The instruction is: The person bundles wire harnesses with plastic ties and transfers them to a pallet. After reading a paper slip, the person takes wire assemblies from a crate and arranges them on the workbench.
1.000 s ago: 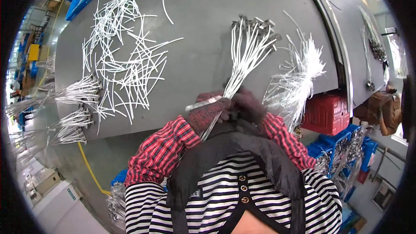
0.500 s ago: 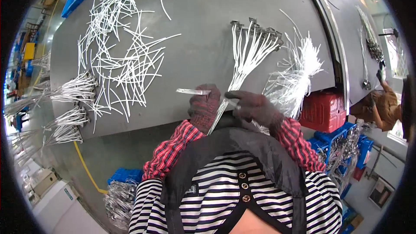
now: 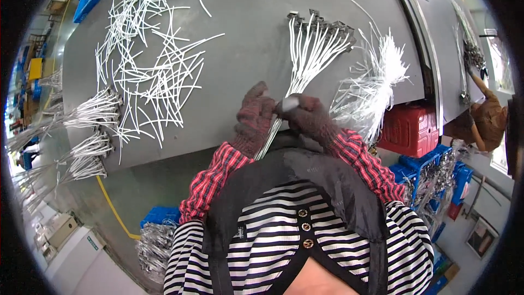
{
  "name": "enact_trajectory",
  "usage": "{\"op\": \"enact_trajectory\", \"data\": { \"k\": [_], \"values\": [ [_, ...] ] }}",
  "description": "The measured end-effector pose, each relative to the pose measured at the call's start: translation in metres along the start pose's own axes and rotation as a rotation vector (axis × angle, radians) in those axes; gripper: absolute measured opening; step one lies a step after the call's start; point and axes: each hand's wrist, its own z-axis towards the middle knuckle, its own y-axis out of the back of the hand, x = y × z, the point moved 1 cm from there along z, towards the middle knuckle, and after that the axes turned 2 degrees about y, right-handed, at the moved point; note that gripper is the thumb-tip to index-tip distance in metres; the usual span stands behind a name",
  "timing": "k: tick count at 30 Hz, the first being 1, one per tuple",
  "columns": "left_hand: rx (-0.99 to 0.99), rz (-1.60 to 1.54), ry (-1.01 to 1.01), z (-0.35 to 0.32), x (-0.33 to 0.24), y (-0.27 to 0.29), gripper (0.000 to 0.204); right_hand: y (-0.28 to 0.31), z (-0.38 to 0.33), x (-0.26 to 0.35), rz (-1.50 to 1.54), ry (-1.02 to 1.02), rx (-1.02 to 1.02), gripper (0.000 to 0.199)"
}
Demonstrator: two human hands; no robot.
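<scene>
A bundle of white cables (image 3: pixel 300 74) lies on the grey table in front of me, fanning out at its far end. Black connectors (image 3: pixel 327 26) tip that fan. My left hand (image 3: pixel 254 117), in a dark knit glove, is closed against the bundle's left side, its fingers curled in. From the right, my right hand (image 3: pixel 310 119), also gloved, pinches a short whitish strip (image 3: pixel 290 102) at the bundle, blurred by motion. The cables' near ends run down between my hands toward my apron. Exactly how the strip sits around the cables is hidden.
Loose white cable pieces (image 3: pixel 158 71) are strewn across the left of the table. More cable bundles (image 3: pixel 93 110) hang over its left edge. A heap of clear plastic strips (image 3: pixel 382 76) lies right, near a red container (image 3: pixel 410 130). A co-worker (image 3: pixel 487 120) is far right.
The strip that pointed left from my left hand no longer shows there; a blurred whitish strip is now at my right fingertips. My left fingers have risen, and both hands meet closer at the bundle.
</scene>
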Motion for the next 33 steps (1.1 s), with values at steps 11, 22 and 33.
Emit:
{"op": "enact_trajectory", "data": {
  "k": [11,22,33],
  "values": [
    [0.237,-0.224,0.126,0.018,-0.023,0.010,0.023,0.022,-0.011,0.006,0.156,-0.045,-0.016,0.025],
    [0.099,-0.326,0.129,0.018,-0.017,0.000,0.022,0.013,0.010,0.000,-0.980,0.687,-0.381,0.029],
    [0.054,0.246,-0.250,0.028,-0.012,0.006,0.015,0.016,0.000,0.006,-1.062,0.947,-0.327,0.022]
  ]
}}
